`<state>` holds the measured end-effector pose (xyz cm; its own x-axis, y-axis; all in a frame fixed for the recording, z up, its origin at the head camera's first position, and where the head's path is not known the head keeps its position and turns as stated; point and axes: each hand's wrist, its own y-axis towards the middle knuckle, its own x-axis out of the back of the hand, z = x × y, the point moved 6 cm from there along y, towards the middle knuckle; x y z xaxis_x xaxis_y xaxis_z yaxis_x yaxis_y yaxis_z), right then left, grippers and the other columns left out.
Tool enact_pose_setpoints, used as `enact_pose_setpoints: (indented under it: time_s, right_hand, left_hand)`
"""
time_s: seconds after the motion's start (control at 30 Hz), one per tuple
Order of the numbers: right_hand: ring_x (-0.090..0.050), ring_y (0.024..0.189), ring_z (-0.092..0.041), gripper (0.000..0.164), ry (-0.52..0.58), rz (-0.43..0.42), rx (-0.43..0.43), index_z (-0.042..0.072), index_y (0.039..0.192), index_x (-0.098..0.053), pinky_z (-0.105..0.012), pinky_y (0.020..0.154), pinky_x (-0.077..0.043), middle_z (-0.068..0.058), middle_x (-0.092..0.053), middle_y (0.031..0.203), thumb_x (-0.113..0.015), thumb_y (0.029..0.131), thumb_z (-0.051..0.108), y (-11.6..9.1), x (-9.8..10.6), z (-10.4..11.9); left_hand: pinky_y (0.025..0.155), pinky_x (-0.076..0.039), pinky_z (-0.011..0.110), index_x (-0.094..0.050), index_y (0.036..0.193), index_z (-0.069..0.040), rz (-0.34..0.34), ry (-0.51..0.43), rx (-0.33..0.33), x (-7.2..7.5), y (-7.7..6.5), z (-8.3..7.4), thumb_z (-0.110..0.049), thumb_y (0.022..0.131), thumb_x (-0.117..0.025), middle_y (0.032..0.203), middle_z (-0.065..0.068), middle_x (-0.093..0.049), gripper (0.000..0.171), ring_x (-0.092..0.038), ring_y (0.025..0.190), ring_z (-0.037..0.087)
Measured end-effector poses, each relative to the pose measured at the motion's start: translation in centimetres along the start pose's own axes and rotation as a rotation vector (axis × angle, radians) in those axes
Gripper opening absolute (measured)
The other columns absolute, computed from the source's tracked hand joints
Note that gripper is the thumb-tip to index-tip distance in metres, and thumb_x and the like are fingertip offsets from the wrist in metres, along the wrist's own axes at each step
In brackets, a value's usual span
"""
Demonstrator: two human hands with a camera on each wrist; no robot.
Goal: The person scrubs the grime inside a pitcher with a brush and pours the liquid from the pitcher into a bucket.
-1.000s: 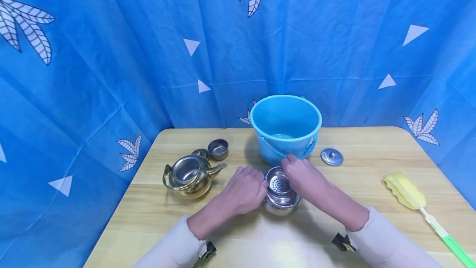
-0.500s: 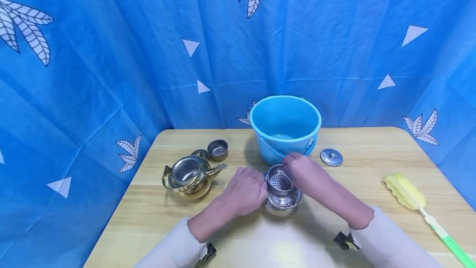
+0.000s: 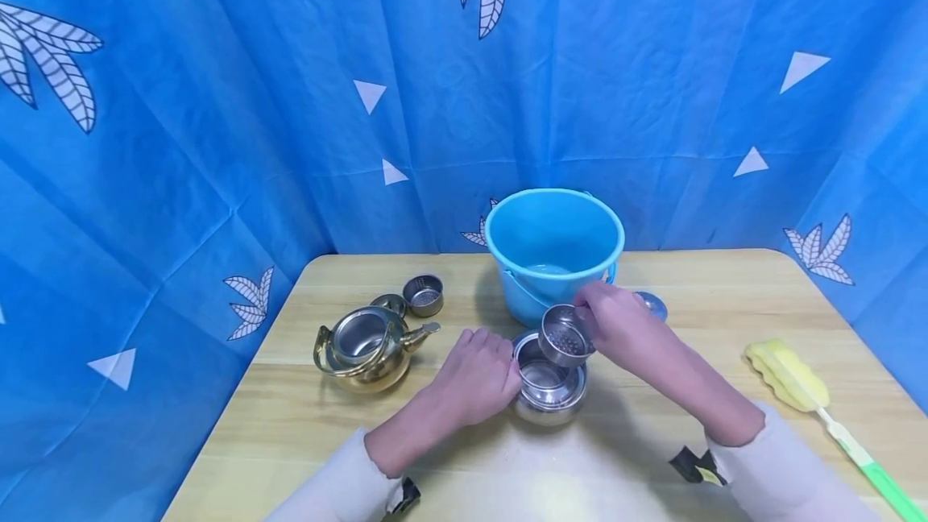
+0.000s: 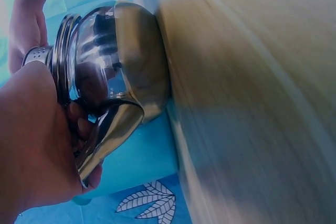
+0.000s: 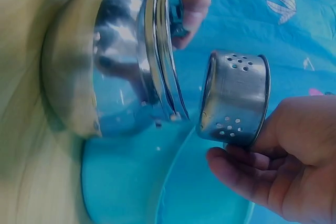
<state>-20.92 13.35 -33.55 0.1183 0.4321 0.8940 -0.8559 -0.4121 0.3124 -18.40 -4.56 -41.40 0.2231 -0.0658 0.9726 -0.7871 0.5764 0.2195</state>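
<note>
A silver steel teapot [image 3: 549, 409] stands on the table in front of the bucket, its mouth uncovered. My left hand [image 3: 474, 377] is curled round its spout [image 4: 113, 135], seen in the left wrist view. My right hand [image 3: 627, 325] pinches the rim of a perforated steel tea strainer [image 5: 234, 98] between thumb and fingers. The strainer hangs tilted, up and right of the teapot's mouth; a gap shows between them in the right wrist view. Small holes dot its side and base. Behind the right hand, the silver lid [image 3: 655, 304] is partly hidden.
A light blue bucket [image 3: 518, 296] stands at the back middle. On the left are a gold teapot [image 3: 377, 369], its small lid [image 3: 390, 303] and a second strainer [image 3: 424, 296]. A yellow sponge brush [image 3: 790, 377] with a green handle lies on the right. Blue curtain [image 3: 290, 103] hangs behind the table.
The strainer has come up out of the teapot's mouth and moved right with my right hand, which now partly covers the silver lid. My left hand keeps its place on the spout.
</note>
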Motion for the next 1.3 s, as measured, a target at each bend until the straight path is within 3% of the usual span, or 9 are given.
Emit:
enact_pose_setpoints:
  time_s: [0.57, 0.87, 1.3]
  right_hand:
    - [-0.06, 0.073, -0.018, 0.007, 0.025, 0.035, -0.112, 0.002, 0.092, -0.067, -0.033, 0.063, -0.053, -0.007, -0.066, 0.083, -0.06, 0.091, 0.003, -1.3, 2.1, -4.5]
    - [-0.062, 0.075, -0.021, 0.009, 0.001, 0.027, -0.137, -0.001, 0.093, -0.067, -0.035, 0.062, -0.053, -0.014, -0.07, 0.089, -0.059, 0.091, 0.002, -2.3, 1.7, -6.8]
    - [-0.061, 0.07, -0.021, 0.007, -0.006, 0.089, -0.199, -0.004, 0.093, -0.066, -0.035, 0.061, -0.053, -0.012, -0.067, 0.08, -0.062, 0.088, -0.001, -3.2, -0.1, -10.4]
  left_hand:
    - [0.071, -0.035, 0.03, -0.049, 0.078, -0.015, -0.052, 0.021, 0.018, 0.1, 0.0, -0.1, -0.033, 0.095, -0.035, 0.076, -0.002, -0.05, 0.029, -0.043, 0.074, 0.017]
    - [0.071, -0.035, 0.03, -0.049, 0.078, -0.015, -0.056, 0.034, 0.027, 0.1, 0.0, -0.2, -0.033, 0.094, -0.036, 0.075, -0.002, -0.05, 0.028, -0.044, 0.074, 0.017]
    - [0.072, -0.036, 0.031, -0.049, 0.078, -0.015, -0.051, 0.024, 0.038, 0.0, 0.2, -0.5, -0.033, 0.094, -0.037, 0.078, -0.001, -0.053, 0.027, -0.046, 0.077, 0.018]
